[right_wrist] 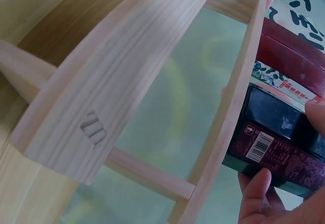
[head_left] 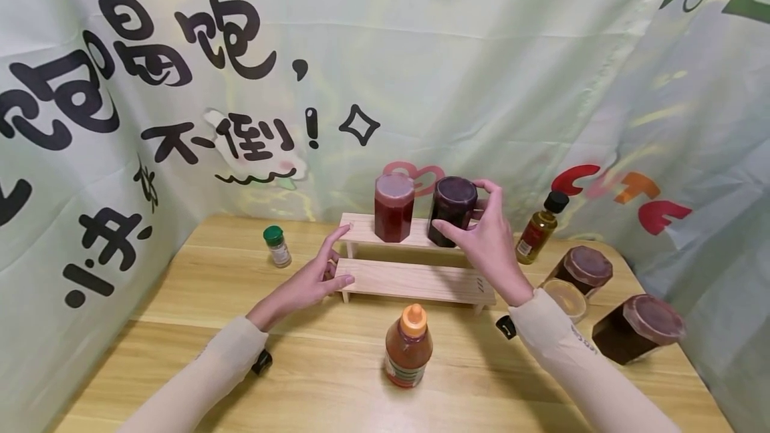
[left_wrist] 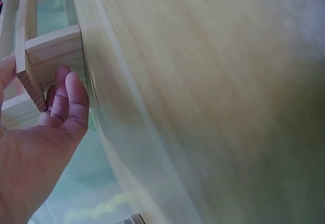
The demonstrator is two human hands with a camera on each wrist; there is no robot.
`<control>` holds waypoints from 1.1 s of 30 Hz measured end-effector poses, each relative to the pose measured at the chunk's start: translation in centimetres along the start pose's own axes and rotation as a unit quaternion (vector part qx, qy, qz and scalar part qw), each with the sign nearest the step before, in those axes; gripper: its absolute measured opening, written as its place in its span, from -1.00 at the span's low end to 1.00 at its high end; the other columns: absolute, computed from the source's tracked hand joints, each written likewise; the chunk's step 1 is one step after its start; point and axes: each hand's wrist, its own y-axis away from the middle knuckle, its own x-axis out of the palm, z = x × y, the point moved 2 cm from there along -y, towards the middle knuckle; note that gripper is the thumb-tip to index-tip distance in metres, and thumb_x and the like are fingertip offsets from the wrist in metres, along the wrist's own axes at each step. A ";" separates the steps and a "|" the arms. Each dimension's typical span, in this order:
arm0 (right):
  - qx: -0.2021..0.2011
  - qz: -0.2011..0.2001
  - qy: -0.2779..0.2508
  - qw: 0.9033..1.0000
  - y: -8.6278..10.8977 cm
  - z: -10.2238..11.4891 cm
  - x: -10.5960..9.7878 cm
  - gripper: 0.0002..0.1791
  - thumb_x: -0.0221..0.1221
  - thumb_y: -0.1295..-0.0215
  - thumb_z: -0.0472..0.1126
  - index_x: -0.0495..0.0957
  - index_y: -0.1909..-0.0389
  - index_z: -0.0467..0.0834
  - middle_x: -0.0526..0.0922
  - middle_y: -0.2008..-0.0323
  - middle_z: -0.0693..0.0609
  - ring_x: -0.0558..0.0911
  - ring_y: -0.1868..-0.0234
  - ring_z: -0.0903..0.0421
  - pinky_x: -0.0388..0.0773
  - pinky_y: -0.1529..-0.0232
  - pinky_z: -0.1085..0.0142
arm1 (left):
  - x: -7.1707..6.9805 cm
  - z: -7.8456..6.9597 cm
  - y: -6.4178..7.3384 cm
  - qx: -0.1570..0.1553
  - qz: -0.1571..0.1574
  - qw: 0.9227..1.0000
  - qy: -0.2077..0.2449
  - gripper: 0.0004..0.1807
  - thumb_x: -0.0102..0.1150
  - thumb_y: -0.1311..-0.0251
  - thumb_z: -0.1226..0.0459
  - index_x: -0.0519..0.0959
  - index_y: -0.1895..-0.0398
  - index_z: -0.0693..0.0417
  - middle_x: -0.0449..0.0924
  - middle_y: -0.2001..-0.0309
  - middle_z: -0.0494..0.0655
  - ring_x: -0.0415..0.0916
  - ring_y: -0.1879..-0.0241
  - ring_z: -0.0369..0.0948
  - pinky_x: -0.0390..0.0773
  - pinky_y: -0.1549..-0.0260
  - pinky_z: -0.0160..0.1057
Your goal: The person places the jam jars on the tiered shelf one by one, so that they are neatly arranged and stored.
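Observation:
A two-tier wooden rack [head_left: 409,279] stands on the table. At its left end my left hand [head_left: 309,280] holds the rack, with the thumb on the lower shelf and other fingers curled beneath the board in the left wrist view. My right hand [head_left: 490,246] grips a dark jar [head_left: 452,202] of jam or similar, thumb in front and fingers behind, at the upper shelf's right part. The jar's labelled side [right_wrist: 279,155] shows a barcode in the right wrist view. To its left, a red-filled jar [head_left: 394,216] sits upright on the same shelf.
An orange-capped sauce bottle [head_left: 409,349] stands before the rack. Left is a green-capped shaker [head_left: 277,246]. On the right are a black-capped oil bottle [head_left: 537,229], two dark jars [head_left: 583,269] and a small round yellowish container [head_left: 565,298]. A printed curtain [head_left: 421,85] hangs behind.

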 end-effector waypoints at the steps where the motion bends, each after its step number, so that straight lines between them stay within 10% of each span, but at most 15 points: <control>1: 0.000 0.002 -0.002 1.000 0.0 0.0 0.0 0.15 0.65 -0.20 0.01 0.07 -0.62 0.04 0.64 -0.03 -0.21 0.70 0.17 -0.13 0.61 0.18 0.02 | 0.0 0.0 0.0 0.003 0.000 1.000 0.001 0.09 0.37 -0.53 0.25 -0.19 -0.79 -0.53 0.37 0.02 0.19 0.40 0.35 -0.09 0.53 0.43 -0.22; 12: 0.004 0.020 -0.056 0.998 1.4 0.5 -1.4 0.20 0.59 -0.28 0.00 -0.05 -0.68 -0.07 0.20 -0.55 -0.28 0.37 -0.51 -0.24 0.49 -0.35 -0.23 | 0.1 -0.3 -0.1 0.005 0.001 1.000 0.002 0.09 0.36 -0.54 0.26 -0.19 -0.80 -0.51 0.36 0.03 0.19 0.40 0.36 -0.10 0.54 0.44 -0.23; 33: 0.009 -0.003 0.014 1.000 5.6 -0.3 -8.6 0.01 0.46 -0.44 -0.06 0.03 -0.64 -0.24 0.23 -0.54 -0.28 0.39 -0.48 -0.31 0.41 -0.34 -0.32 | 0.2 -0.5 0.2 -0.001 -0.003 1.000 -0.002 0.10 0.37 -0.53 0.23 -0.20 -0.81 -0.47 0.36 0.00 0.24 0.41 0.33 -0.05 0.57 0.45 -0.20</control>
